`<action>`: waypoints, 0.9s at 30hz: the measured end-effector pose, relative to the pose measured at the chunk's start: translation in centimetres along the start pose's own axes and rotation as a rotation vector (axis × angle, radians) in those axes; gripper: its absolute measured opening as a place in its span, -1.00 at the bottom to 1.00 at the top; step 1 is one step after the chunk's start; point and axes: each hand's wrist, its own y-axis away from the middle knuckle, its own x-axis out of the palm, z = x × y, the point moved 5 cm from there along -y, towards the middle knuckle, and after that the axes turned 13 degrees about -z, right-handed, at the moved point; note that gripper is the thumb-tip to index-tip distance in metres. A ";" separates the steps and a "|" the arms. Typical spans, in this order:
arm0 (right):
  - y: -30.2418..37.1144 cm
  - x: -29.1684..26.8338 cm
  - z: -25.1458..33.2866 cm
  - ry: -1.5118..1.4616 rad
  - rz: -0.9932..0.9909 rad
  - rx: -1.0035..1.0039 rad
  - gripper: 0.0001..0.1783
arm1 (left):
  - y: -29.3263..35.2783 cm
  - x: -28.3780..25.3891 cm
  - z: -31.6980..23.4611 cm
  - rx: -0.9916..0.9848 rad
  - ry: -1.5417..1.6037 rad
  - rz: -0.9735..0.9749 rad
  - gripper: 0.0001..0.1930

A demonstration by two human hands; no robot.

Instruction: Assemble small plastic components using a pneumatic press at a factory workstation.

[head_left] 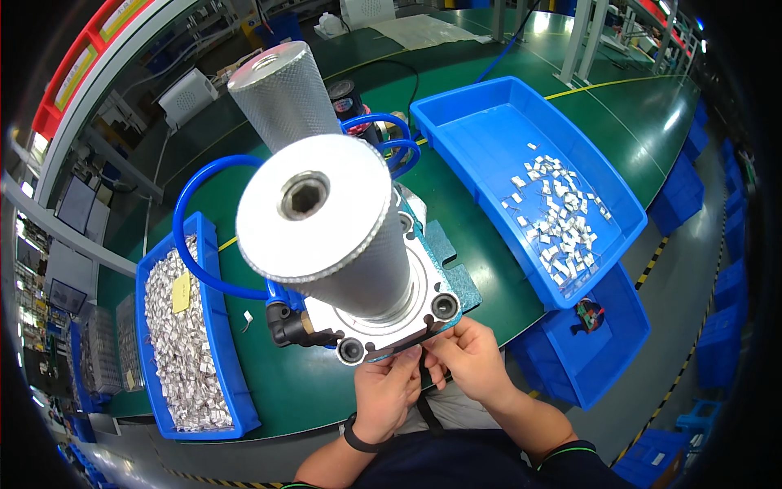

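Note:
A pneumatic press with a knurled silver cylinder point(326, 220) stands in front of me, its square metal plate point(383, 322) partly covering my fingertips. Just below the plate's near edge, my left hand point(384, 398) is closed with thumb and fingers pinched together. My right hand point(471, 359) is closed beside it, its fingers bent in toward the left one. Whatever lies between the fingers is too small or hidden to make out. On the left, a blue tray point(240, 399) is heaped with small white parts with thin leads. Similar parts lie scattered in a larger blue tray point(456, 114) on the right.
Behind the front cylinder rises a second knurled cylinder point(285, 94). A blue air hose point(183, 216) loops left to a black fitting point(287, 326). One loose white part point(248, 316) lies on the green table point(285, 399). A blue bin point(595, 359) sits below the table's right edge.

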 end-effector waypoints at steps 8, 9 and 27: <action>-0.2 -0.1 -0.4 0.000 0.011 0.000 -0.78 | 0.1 0.3 -0.1 0.010 0.013 0.013 -0.87; -0.3 0.0 -0.3 0.002 0.014 -0.005 -0.78 | 0.1 0.2 -0.1 0.012 0.016 0.016 -0.87; -0.4 0.0 -0.1 0.012 0.031 -0.009 -0.76 | 0.0 0.1 0.1 0.025 0.036 0.009 -0.87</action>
